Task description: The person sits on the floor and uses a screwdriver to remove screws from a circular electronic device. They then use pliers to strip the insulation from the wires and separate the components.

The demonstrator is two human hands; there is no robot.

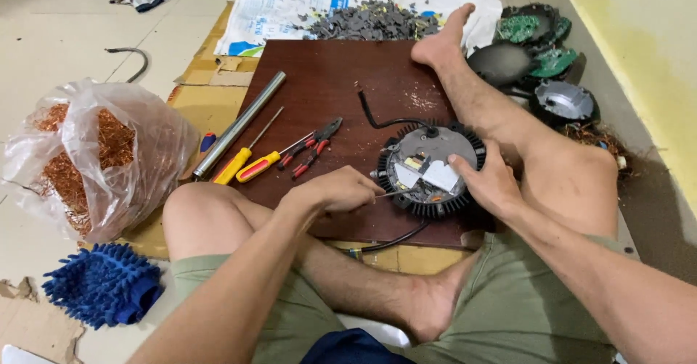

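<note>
We record the person seated on the floor, knees bent, both bare hands at work over a dark brown wooden board (327, 81). Nearest the camera, a blue shaggy mitt (102, 284) lies on the floor by the left knee.

The left hand (330, 192) is closed around a thin metal tool (385, 194), whose tip reaches the near left edge of a round finned lamp housing (433, 169). The handle is hidden inside the fist, so we cannot tell what kind of tool it is. The right hand (490, 182) rests on the housing's right side, fingers curled over the rim and thumb lying on the white panel at its centre; it steadies the housing. The housing sits on the board's near right part, between the person's legs, with a black cable (381, 120) leading from its far edge and another from its near edge.

Left of the housing on the board lie red-handled pliers (312, 146), two yellow-and-red screwdrivers (250, 162) and a steel tube (238, 124).

Further left, a clear plastic bag of copper wire (87, 153) stands on the floor. Beyond the board, a pile of grey fragments (374, 21) rests on a white sack (283, 8). At far right, by the wall, we note green circuit boards (534, 33) and other round housings.
</note>
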